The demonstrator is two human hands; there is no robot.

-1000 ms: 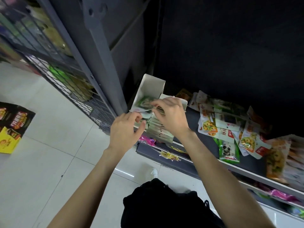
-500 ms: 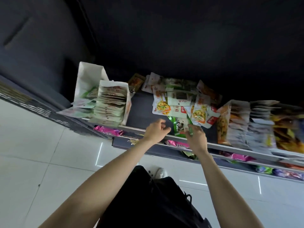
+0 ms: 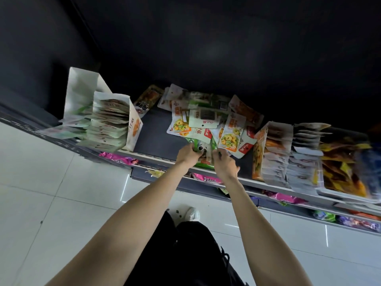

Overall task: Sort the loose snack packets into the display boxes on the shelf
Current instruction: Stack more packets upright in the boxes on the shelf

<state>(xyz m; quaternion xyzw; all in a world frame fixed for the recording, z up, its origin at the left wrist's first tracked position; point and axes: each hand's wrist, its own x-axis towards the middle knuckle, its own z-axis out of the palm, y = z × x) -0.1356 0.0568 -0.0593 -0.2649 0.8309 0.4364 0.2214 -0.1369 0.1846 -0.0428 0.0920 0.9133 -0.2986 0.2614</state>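
White floor tiles (image 3: 41, 203) run under a dark shelf (image 3: 156, 141) whose pale front edge crosses from left to right. At the shelf's front, near the middle, both hands meet on a green packet (image 3: 203, 153) printed with a panda face: the left hand (image 3: 188, 154) curls its fingers round the packet's left edge, and the right hand (image 3: 223, 162) pinches its right edge. The packet lies at the near end of a loose pile (image 3: 206, 118) of white, orange and green packets spread over the shelf behind it. To the left stands a white box (image 3: 134, 124) packed with upright packets, with a taller, emptier box (image 3: 80, 93) just behind it. To the right, more boxes (image 3: 276, 149) hold rows of pale packets, blurring into orange and yellow ones at the far right. Pink packets (image 3: 119, 158) show on the lower shelf beneath. Black trousers (image 3: 185, 254) and a white shoe (image 3: 190, 213) show below, between the forearms.
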